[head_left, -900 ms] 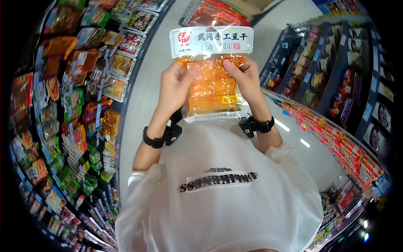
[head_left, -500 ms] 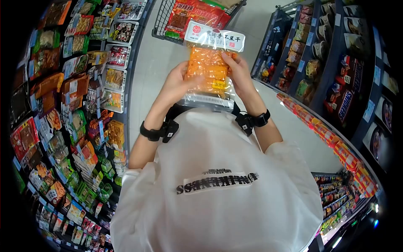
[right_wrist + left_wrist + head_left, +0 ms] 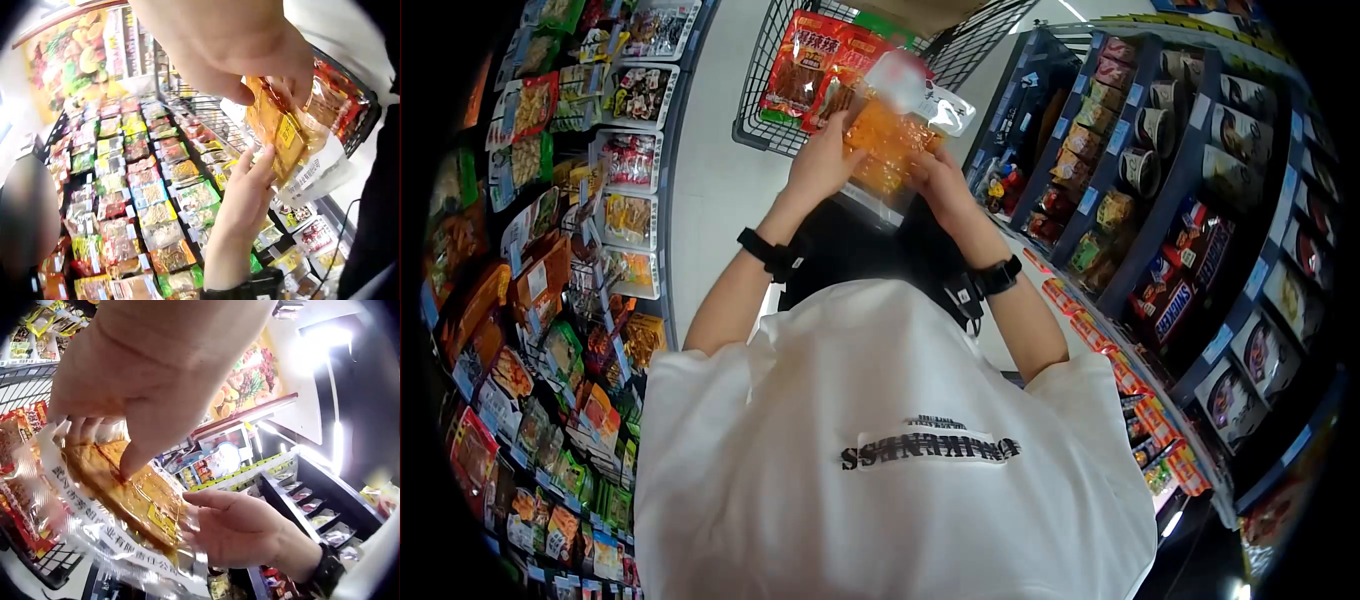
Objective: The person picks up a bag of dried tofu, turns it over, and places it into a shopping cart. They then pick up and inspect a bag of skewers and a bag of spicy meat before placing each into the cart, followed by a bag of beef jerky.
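Cart (image 3: 982,46) of dark wire mesh bears flat, glossy red packets (image 3: 802,62). Near them tilts a crinkly clear-plastic pouch (image 3: 890,142) of shiny orange slabs (image 3: 267,119); left hand (image 3: 818,165) and right hand (image 3: 945,183) pinch its opposite sides. A small yellow rectangular label (image 3: 287,130) sits on its face.

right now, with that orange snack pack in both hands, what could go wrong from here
The snack pack is tilted and appears to overlap the cart's near edge in the head view, so letting go early might drop it on the floor. Its loose, shiny wrapper could slide from the left hand and right hand. Its corner might also catch on the wire side.
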`<move>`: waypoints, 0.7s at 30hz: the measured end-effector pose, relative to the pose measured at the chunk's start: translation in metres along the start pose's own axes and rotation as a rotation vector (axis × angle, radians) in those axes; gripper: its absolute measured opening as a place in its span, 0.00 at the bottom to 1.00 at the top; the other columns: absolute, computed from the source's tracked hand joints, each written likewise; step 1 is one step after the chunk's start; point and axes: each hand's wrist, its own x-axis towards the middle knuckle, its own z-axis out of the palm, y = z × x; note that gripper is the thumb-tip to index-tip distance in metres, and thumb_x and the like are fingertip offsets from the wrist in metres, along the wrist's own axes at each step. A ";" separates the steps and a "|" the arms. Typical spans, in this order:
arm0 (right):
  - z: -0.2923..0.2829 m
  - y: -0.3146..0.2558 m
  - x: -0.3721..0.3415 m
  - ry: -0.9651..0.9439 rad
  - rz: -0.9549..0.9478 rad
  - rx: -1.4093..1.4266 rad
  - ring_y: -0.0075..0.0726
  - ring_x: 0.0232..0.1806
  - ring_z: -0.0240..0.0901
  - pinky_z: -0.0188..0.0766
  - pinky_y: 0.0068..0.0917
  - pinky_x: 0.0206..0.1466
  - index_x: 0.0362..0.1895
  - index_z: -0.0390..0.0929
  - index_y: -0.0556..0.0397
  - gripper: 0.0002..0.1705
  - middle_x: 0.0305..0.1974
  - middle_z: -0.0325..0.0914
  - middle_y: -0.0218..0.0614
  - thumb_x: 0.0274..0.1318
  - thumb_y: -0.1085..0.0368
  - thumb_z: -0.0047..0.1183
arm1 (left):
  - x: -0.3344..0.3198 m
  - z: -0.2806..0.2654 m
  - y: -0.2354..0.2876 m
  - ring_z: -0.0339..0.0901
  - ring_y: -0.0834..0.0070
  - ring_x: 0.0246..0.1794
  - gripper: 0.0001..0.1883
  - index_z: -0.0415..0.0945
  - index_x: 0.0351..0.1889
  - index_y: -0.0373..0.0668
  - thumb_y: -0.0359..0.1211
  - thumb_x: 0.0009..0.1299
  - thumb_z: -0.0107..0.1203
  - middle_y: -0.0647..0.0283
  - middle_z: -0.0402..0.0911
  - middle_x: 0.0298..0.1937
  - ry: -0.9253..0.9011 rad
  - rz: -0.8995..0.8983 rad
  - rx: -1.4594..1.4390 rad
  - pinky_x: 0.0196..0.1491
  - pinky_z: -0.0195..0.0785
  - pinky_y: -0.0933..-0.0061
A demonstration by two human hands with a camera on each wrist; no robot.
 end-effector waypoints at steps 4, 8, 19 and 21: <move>0.016 0.004 0.067 0.025 0.054 0.109 0.23 0.37 0.69 0.70 0.24 0.48 0.52 0.70 0.53 0.14 0.38 0.72 0.26 0.62 0.68 0.50 | 0.045 -0.007 -0.033 0.76 0.47 0.53 0.36 0.58 0.65 0.37 0.36 0.63 0.64 0.43 0.78 0.53 0.018 -0.107 0.015 0.53 0.70 0.54; 0.027 0.025 0.132 0.074 0.149 0.151 0.23 0.30 0.65 0.68 0.25 0.39 0.39 0.70 0.51 0.03 0.28 0.68 0.25 0.61 0.69 0.48 | 0.081 0.001 -0.074 0.77 0.47 0.51 0.34 0.59 0.64 0.38 0.35 0.62 0.64 0.44 0.79 0.50 0.076 -0.183 0.093 0.52 0.71 0.53; 0.018 0.101 0.302 0.064 0.058 -0.320 0.34 0.31 0.74 0.71 0.31 0.29 0.51 0.67 0.61 0.17 0.36 0.76 0.40 0.57 0.71 0.50 | 0.157 0.025 -0.142 0.58 0.49 0.70 0.45 0.55 0.74 0.55 0.36 0.59 0.66 0.48 0.53 0.74 0.301 -0.207 0.346 0.64 0.60 0.46; 0.005 0.112 0.313 0.018 0.028 -0.422 0.38 0.39 0.78 0.76 0.32 0.37 0.57 0.66 0.62 0.24 0.42 0.78 0.45 0.56 0.69 0.53 | 0.168 0.046 -0.160 0.55 0.49 0.72 0.42 0.59 0.73 0.56 0.37 0.59 0.66 0.51 0.53 0.75 0.271 -0.121 0.446 0.64 0.59 0.43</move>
